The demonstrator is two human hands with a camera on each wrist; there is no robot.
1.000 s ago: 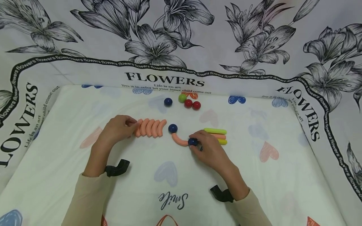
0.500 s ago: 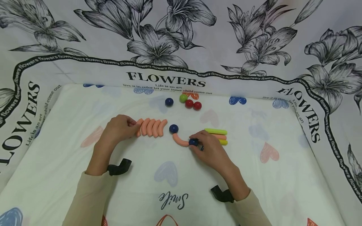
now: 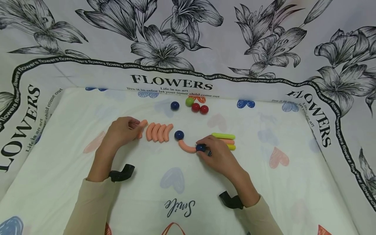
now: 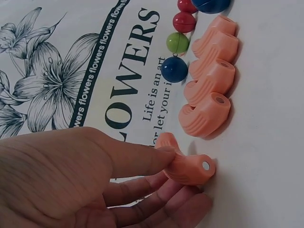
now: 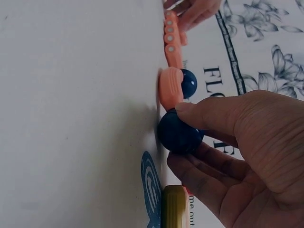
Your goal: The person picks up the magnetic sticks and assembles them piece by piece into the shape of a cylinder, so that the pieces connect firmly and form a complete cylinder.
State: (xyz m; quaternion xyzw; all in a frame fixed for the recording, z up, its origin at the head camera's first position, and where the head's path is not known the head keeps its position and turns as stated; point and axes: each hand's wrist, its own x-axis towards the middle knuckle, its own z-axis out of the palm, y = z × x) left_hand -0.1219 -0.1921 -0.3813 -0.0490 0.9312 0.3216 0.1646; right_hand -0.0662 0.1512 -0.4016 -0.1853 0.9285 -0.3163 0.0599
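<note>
My left hand pinches a curved orange piece between thumb and fingers; a pale disc shows in its end in the left wrist view. Just right of it lies a row of several like curved pieces, side by side. My right hand holds a dark blue ball between thumb and fingers. Against that ball sits one end of another curved orange piece, whose other end meets a second dark blue ball.
Behind my right hand lie straight sticks, a lime one, an orange one and a yellow one. Farther back rest a blue ball, a green ball and two red balls. A heart-patterned white cloth covers the surface.
My left hand has drawn the leftmost curved piece away from the row, leaving a gap. My right hand stays on the blue ball.
</note>
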